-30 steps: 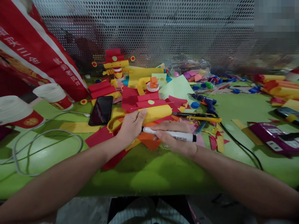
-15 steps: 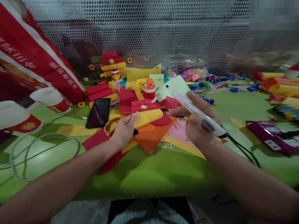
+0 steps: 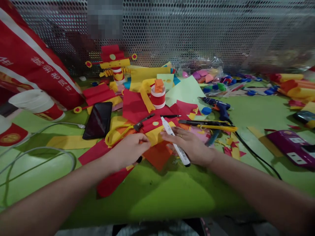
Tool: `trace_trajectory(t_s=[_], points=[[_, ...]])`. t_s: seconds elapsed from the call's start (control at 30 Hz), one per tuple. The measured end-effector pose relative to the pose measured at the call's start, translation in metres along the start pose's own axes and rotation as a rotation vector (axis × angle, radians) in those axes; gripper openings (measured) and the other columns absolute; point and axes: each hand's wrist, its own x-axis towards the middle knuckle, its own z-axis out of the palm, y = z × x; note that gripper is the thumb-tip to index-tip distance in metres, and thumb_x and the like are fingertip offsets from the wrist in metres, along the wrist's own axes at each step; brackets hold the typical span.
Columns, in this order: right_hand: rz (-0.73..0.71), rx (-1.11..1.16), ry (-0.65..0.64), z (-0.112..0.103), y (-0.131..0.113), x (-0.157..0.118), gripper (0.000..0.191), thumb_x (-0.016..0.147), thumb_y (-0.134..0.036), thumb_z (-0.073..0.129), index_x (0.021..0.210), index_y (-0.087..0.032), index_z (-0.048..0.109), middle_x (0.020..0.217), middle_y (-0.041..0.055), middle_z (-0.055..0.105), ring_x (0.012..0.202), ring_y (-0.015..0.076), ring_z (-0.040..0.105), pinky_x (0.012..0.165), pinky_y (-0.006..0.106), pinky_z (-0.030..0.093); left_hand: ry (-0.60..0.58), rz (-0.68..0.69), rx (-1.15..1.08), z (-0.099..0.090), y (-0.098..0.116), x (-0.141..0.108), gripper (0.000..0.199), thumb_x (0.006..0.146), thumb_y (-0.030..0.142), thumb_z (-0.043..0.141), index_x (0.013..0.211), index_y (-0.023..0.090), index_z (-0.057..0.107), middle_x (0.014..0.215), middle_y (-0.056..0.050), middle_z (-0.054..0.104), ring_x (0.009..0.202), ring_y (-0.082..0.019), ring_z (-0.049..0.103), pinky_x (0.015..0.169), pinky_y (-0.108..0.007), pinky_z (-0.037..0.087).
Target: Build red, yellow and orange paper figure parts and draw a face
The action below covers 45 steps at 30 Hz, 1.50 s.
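My left hand [image 3: 131,149] is closed near the yellow-handled scissors [image 3: 119,132], its fingers curled, with a small black tip under it; what it holds, if anything, is hidden. A white marker [image 3: 175,142] lies slanted across my right hand [image 3: 190,144], which grips it between the fingers while resting by the red and yellow paper piece [image 3: 154,132]. Orange paper [image 3: 158,157] lies between the two hands. Beyond them stands a red and white cup [image 3: 158,98] with orange paper on top.
A phone [image 3: 98,120], white cable and paper cups [image 3: 39,103] are at the left. A cutter [image 3: 209,124], a blue glue gun [image 3: 219,106] and a purple power strip [image 3: 292,147] lie to the right. A paper figure [image 3: 118,73] stands at the back.
My right hand has moved left and down with the marker, over the papers. The yellow roll near my left hand now lies flatter, and scissors show there. The view has shifted slightly.
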Motion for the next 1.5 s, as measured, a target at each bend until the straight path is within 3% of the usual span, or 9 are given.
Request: trace_trajectory(t_s=[0.13,0.2,0.27,0.47,0.7,0.87,1.0,1.2,1.5], points=[[0.029,0.025,-0.087,0.001,0.003,-0.004,0.028,0.089,-0.017,0.038,0.111,-0.012,0.054,0.080,0.0124,0.069,0.083,0.0245,0.064,0.073,0.038,0.054,0.385,0.445,0.696,0.000,-0.007,-0.014,0.030,0.084,0.031,0.040,0.062,0.018,0.055,0.045,0.003,0.044,0.042,-0.013,0.044,0.043,-0.024,0.030],[0.051,0.056,-0.124,0.000,0.004,-0.005,0.030,0.087,-0.016,0.039,0.113,-0.012,0.052,0.080,0.0131,0.069,0.082,0.0249,0.064,0.069,0.037,0.054,0.460,0.759,0.871,0.009,-0.011,-0.018,0.026,0.085,0.019,0.038,0.074,0.018,0.061,0.054,0.000,0.053,0.049,-0.015,0.052,0.045,-0.024,0.035],[0.078,0.109,-0.162,0.000,0.004,-0.007,0.034,0.084,-0.014,0.042,0.118,-0.012,0.049,0.084,0.0132,0.068,0.084,0.0243,0.064,0.068,0.035,0.054,0.461,0.872,1.032,0.018,-0.013,-0.017,0.035,0.080,0.006,0.035,0.102,0.015,0.060,0.072,-0.004,0.062,0.050,-0.014,0.056,0.044,-0.025,0.039],[0.190,0.239,-0.174,0.005,0.005,-0.013,0.048,0.077,-0.015,0.053,0.123,-0.015,0.042,0.107,0.0142,0.065,0.093,0.0238,0.063,0.075,0.036,0.053,0.455,0.761,1.265,0.030,-0.011,-0.005,0.051,0.076,0.000,0.033,0.124,0.008,0.050,0.116,-0.020,0.059,0.041,-0.011,0.054,0.036,-0.026,0.043],[0.266,0.355,-0.048,0.005,0.003,-0.010,0.037,0.085,-0.015,0.047,0.121,-0.021,0.048,0.101,0.0109,0.068,0.088,0.0214,0.066,0.074,0.035,0.055,0.222,0.640,1.281,0.032,-0.012,0.000,0.047,0.076,0.001,0.039,0.118,0.010,0.058,0.115,-0.022,0.061,0.042,-0.013,0.058,0.039,-0.026,0.046],[0.516,0.671,0.238,-0.010,-0.001,-0.004,0.041,0.087,-0.038,0.050,0.126,-0.029,0.047,0.093,0.0056,0.070,0.079,0.0190,0.067,0.066,0.032,0.056,0.163,0.666,1.220,0.030,-0.016,0.003,0.054,0.071,-0.003,0.039,0.121,0.009,0.055,0.118,-0.023,0.059,0.047,-0.015,0.061,0.041,-0.025,0.045],[0.732,0.920,0.461,-0.020,0.000,0.014,0.035,0.082,-0.051,0.052,0.105,-0.026,0.061,0.081,0.0036,0.069,0.069,0.0187,0.066,0.064,0.036,0.056,0.198,0.667,1.181,0.031,-0.021,0.005,0.059,0.071,-0.004,0.034,0.124,0.012,0.053,0.123,-0.019,0.057,0.051,-0.013,0.062,0.044,-0.022,0.043],[0.902,1.045,0.422,-0.005,0.005,0.034,0.018,0.073,-0.035,0.069,0.081,-0.022,0.058,0.060,-0.0046,0.062,0.050,0.0127,0.062,0.049,0.027,0.052,0.190,0.674,1.176,0.032,-0.022,0.008,0.050,0.074,0.003,0.041,0.121,0.010,0.056,0.114,-0.024,0.061,0.046,-0.015,0.059,0.038,-0.025,0.045],[0.974,0.875,0.344,0.002,0.007,0.021,0.026,0.076,-0.043,0.062,0.072,-0.021,0.049,0.046,-0.0052,0.056,0.038,0.0110,0.055,0.037,0.022,0.044,0.330,0.736,1.172,0.036,-0.028,0.006,0.045,0.076,0.005,0.040,0.116,0.010,0.059,0.114,-0.023,0.062,0.043,-0.013,0.054,0.036,-0.027,0.044]])
